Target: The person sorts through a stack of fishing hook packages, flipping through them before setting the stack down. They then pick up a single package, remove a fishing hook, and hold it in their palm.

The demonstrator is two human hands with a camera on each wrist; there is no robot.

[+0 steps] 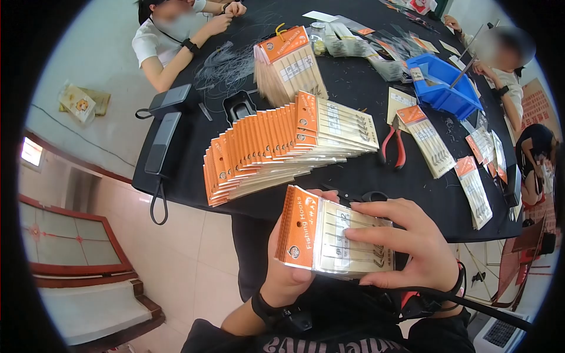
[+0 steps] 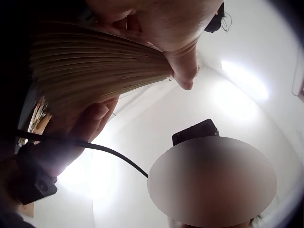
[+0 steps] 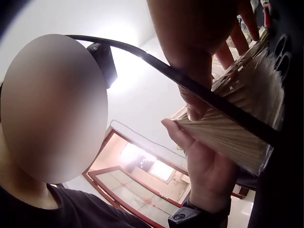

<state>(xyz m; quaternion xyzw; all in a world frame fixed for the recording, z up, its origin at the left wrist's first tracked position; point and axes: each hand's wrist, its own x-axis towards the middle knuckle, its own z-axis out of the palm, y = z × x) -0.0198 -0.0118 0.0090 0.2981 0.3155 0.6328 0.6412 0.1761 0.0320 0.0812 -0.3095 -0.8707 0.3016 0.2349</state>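
Note:
A thick stack of fishing hook packets (image 1: 303, 232) with orange headers is held above the lap at the table's front edge. My left hand (image 1: 283, 273) grips its header end from the left and below, thumb at the near edge. Over the clear front, my right hand (image 1: 415, 244) spreads its fingers, the thumb at the near edge. The left wrist view shows the stack's layered edges (image 2: 99, 61) fanned beside my left hand (image 2: 166, 23). In the right wrist view the fanned packets (image 3: 237, 128) lie between my right hand (image 3: 194, 52) and my left hand (image 3: 209, 166).
On the black table (image 1: 329, 176) are a long fanned row of packets (image 1: 259, 147), an upright bundle (image 1: 291, 67), red-handled pliers (image 1: 400, 150), black scissors (image 1: 374, 196), a blue bin (image 1: 444, 88) and power banks (image 1: 163, 141). Other people (image 1: 170, 44) sit around it.

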